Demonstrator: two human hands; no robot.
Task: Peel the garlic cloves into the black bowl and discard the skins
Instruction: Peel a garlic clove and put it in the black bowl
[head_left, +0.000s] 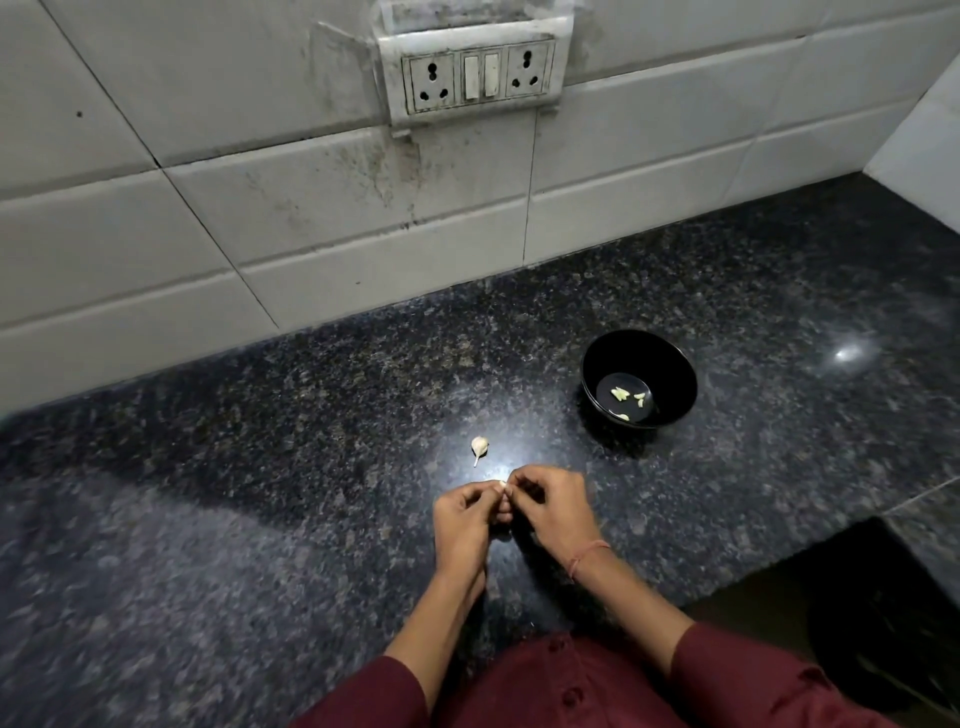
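My left hand (464, 519) and my right hand (551, 506) meet over the dark counter, fingertips together. Between them they pinch a small garlic clove (502, 484), of which only a pale tip shows. A second, unpeeled clove (479, 448) with a short stem lies on the counter just beyond my hands. The black bowl (670, 374) stands further off to the right, with several peeled pale cloves (627, 401) on its bottom.
The speckled granite counter (260, 493) runs back to a white tiled wall with a socket and switch plate (475, 78). At the right the counter ends at a dark drop (857, 623). Another wall closes the far right corner.
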